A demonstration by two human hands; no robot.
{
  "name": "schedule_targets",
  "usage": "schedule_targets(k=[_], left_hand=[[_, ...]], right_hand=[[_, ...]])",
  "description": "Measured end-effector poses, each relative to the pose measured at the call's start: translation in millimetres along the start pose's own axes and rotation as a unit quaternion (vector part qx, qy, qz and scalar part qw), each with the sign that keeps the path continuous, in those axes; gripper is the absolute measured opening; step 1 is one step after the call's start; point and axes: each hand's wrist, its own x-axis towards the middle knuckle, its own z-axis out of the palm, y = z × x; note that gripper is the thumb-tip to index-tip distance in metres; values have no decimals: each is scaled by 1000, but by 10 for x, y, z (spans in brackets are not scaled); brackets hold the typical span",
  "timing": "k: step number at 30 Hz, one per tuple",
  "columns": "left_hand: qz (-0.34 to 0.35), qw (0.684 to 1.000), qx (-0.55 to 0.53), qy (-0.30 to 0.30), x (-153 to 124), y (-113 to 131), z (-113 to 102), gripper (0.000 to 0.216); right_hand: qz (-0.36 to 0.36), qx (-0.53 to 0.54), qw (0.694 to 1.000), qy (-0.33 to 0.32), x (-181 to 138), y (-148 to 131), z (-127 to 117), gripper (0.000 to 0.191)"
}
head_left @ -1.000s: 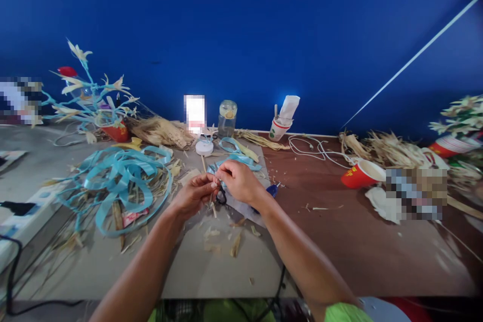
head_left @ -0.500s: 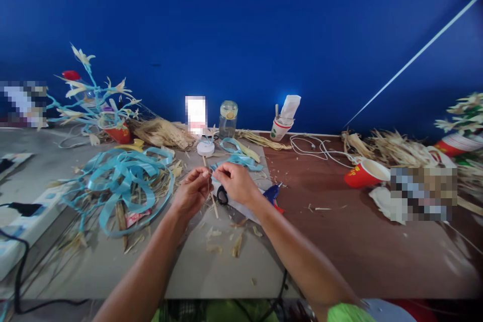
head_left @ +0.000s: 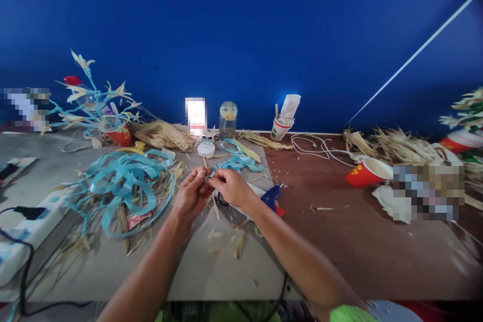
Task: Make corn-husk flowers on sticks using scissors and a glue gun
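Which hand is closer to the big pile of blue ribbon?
Left. The left hand is just right of the ribbon pile; the right hand is farther right, beyond it.

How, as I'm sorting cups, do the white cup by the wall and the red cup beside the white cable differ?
The white cup has a green mark; the red cup has yellow ones. A white sheet and a stick poke out of the white cup; nothing pokes out of the red cup. Both carry printed marks.
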Motion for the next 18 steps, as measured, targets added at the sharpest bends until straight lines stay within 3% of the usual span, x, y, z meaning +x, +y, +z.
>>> schedule_targets(k=[3,8,18], left_hand=[[-1,1000,-7,-17,-4,27,3,18],[-6,999,-6,-31,-8,31,10,18],[-34,999,23,7,4,-27,-64,34]], right_hand=[[1,-3,1000,-2,20,15,-76,19],[-29,61,996,53,32,2,-249,20],[-53,116,992,-21,-26,-93,-141,9]])
